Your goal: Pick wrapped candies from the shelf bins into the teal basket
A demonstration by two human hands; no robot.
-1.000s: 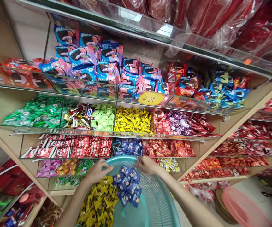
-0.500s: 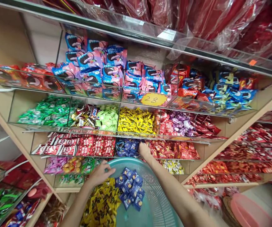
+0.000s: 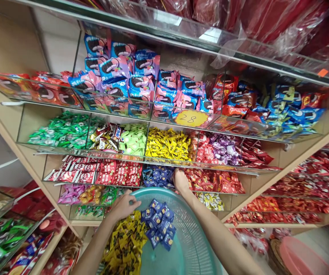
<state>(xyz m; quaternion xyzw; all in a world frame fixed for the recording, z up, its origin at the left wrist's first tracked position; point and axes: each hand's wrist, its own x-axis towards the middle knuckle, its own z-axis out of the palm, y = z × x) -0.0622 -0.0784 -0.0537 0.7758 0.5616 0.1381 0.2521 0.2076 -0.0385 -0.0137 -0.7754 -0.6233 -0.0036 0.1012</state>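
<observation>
Glass-fronted candy shelves [image 3: 110,154] (well stocked), teal basket [image 3: 193,233] below

A glass-fronted wooden shelf [image 3: 15,152] carries blue-and-pink biscuit packets [image 3: 114,70] on one tier; below lie green sweets [image 3: 67,131] and yellow sweets [image 3: 168,145], then red packets [image 3: 118,172] and dark blue sweets [image 3: 158,175], with pink sweets [image 3: 70,194] one tier lower.

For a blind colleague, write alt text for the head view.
A person's right hand is at crowded candy shelves, beside dark-blue packets; the left hand is at the rim of a teal basket holding yellow sweets and blue sweets.
</observation>
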